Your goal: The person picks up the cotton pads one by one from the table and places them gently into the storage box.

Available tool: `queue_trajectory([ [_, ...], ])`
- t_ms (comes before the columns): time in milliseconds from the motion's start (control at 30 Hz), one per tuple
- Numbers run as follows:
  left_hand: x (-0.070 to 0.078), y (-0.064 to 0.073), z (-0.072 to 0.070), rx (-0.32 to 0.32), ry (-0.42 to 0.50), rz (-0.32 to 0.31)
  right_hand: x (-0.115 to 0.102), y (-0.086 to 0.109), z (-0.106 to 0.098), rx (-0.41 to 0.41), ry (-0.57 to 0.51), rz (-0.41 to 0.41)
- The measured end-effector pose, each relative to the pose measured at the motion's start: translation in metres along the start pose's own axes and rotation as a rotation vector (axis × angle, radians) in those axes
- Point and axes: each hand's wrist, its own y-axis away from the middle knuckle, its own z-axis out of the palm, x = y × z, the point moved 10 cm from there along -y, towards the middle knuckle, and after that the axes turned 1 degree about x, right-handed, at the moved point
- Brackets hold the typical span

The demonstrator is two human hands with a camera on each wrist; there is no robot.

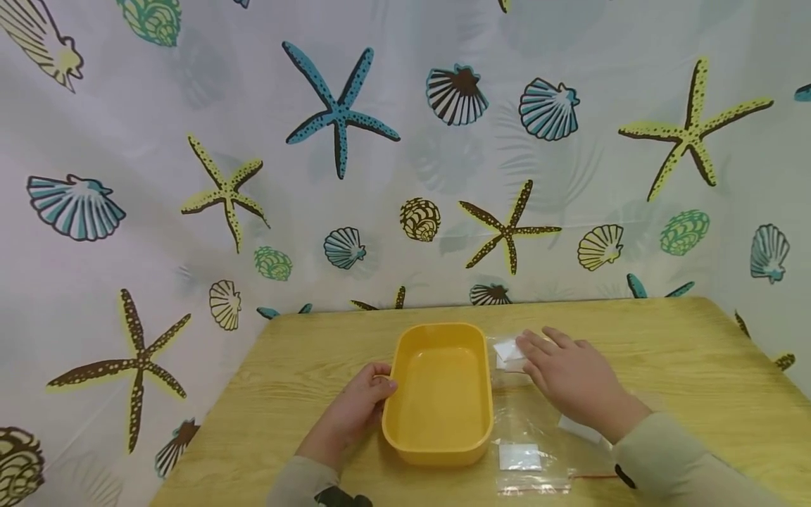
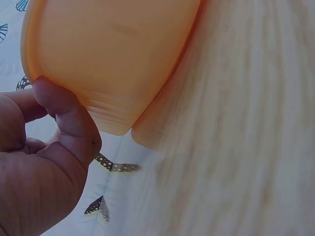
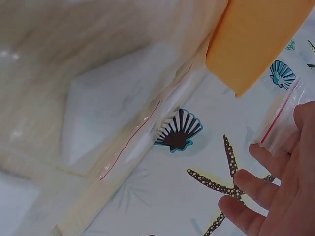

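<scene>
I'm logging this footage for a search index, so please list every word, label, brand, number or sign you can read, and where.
No text can be read.
Clear bags: the white rectangles on them show no legible lettering.
Yellow tub: a faint mark on its side in the left wrist view is too blurred to read.
Patterned cloth: pictures, no words visible.

Curtained-off, room type unclear: seashell-print cloth [image 1: 393,155] behind wood-grain table [image 1: 697,366].
</scene>
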Motion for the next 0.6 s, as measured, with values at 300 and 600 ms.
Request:
queue_trajectory([
  [300,0.0,0.001,0.004,-0.025,0.013,0.013,-0.02,-0.008,0.0,0.007,-0.022,-0.018],
  [600,0.001,0.001,0.002,0.005,0.001,-0.004,-0.038,-0.017,0.001,0.033,-0.052,-0.042],
])
